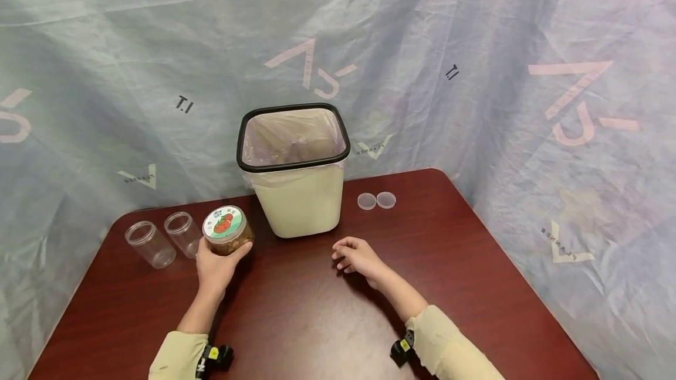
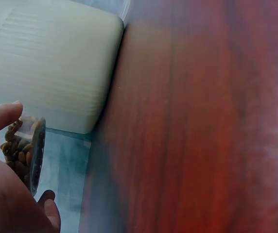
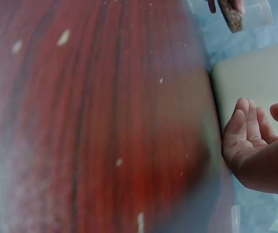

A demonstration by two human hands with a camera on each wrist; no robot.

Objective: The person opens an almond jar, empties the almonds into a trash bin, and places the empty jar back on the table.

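My left hand [image 1: 215, 267] grips a clear round jar [image 1: 232, 243] of brown nuts or beans, thumb on one side and fingers round the other. Its lid [image 1: 225, 224] carries a white and green label with red tomatoes. In the left wrist view the brown pieces [image 2: 21, 151] show through the jar's wall. Over the table, in front of the bin, my right hand [image 1: 360, 258] hangs with loosely curled fingers and nothing in it. The right wrist view shows its fingers [image 3: 248, 124] bent and parted from the thumb.
A cream bin [image 1: 303, 204] with a black rim and plastic liner stands at the table's back. Two clear lidless jars [image 1: 154, 246] stand at the left, beside the held jar. Two clear round lids [image 1: 377, 200] lie right of the bin. A printed curtain [image 1: 412, 63] surrounds the dark red table [image 1: 317, 309].
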